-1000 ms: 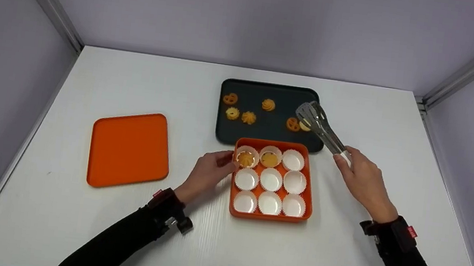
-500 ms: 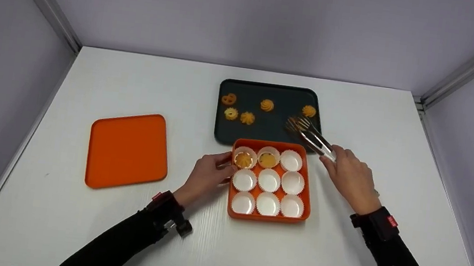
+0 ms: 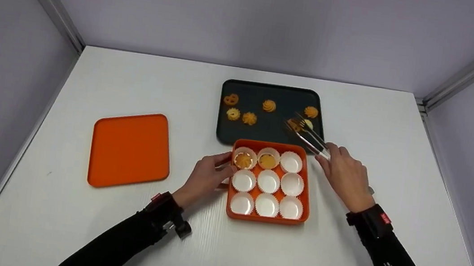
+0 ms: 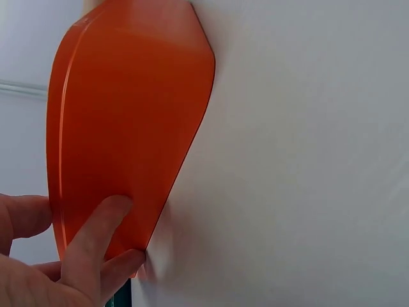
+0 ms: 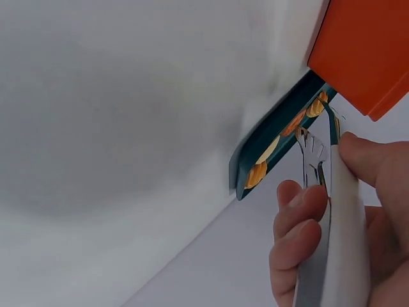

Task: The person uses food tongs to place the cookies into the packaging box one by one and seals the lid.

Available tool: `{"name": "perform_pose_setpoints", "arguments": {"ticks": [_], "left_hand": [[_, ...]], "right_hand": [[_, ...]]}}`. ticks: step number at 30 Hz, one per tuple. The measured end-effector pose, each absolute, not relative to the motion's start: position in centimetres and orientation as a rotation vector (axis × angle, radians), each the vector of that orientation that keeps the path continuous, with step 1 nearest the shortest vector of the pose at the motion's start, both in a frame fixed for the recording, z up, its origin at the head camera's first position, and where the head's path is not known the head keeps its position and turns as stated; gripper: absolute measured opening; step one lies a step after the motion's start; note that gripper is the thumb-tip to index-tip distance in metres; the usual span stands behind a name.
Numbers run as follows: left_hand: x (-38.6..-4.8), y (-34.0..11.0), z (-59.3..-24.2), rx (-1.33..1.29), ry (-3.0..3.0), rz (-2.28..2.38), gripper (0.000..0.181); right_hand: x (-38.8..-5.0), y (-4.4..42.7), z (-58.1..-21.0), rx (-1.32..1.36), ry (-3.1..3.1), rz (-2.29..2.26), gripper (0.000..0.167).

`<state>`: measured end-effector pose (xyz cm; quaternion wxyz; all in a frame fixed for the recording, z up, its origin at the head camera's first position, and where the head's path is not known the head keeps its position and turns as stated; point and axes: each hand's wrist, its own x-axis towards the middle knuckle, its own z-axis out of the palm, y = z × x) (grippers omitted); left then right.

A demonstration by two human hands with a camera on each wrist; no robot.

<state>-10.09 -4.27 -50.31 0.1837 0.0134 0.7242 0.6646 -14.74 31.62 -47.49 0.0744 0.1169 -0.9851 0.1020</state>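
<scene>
In the head view my left hand (image 3: 206, 175) holds the left wall of an orange box (image 3: 305, 194), thumb at the rim and fingers outside. Rows of white paper cups (image 3: 269, 181) fill this box; two back cups contain a star-shaped cookie (image 3: 243, 160) and a round yellow cookie (image 3: 267, 161). My right hand (image 3: 346, 177) grips metal tongs (image 3: 314, 139) by their white handles. The tips reach over the dark baking tray (image 3: 270, 135) and lie around a pretzel cookie (image 3: 296, 125); whether they pinch it, I cannot tell. Beside it sits a pale round cookie (image 3: 308, 124).
Also on the tray are another pretzel cookie (image 3: 231, 99), a ring-shaped cookie (image 3: 233, 114), a star-shaped cookie (image 3: 249, 118) and two swirl cookies (image 3: 269, 105). An orange lid (image 3: 131, 150) lies left on the white table (image 3: 196, 94).
My right hand has moved left and turned, bringing the tongs' tips down from above the tray's right side to the pretzel cookie. The left hand stays at the box.
</scene>
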Motion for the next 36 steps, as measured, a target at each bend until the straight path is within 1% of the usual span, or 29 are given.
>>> {"name": "perform_pose_setpoints", "arguments": {"ticks": [6, 13, 18, 23, 29, 36], "left_hand": [[-9.8, -4.2, -50.0, 0.065, 2.086, 1.879, 0.055], [-9.8, -4.2, -50.3, 0.058, 2.072, 1.896, 0.055], [-9.7, -4.1, -50.4, 0.078, 2.124, 1.858, 0.056], [-9.6, -4.1, -50.5, 0.062, 2.141, 1.838, 0.056], [-9.6, -4.1, -50.6, 0.043, 2.054, 1.913, 0.056], [-9.5, -3.9, -50.7, 0.032, 2.04, 1.932, 0.057]], "right_hand": [[-14.5, 32.0, -47.5, 0.337, -2.926, 0.296, 0.048], [-14.9, 31.4, -47.8, 0.362, -2.955, 0.301, 0.047], [-15.3, 31.1, -48.1, 0.384, -2.952, 0.307, 0.05], [-15.3, 31.6, -48.6, 0.351, -2.979, 0.401, 0.054], [-15.1, 32.8, -49.0, 0.343, -2.994, 0.462, 0.052], [-15.5, 33.2, -49.3, 0.345, -3.01, 0.491, 0.053]]}}
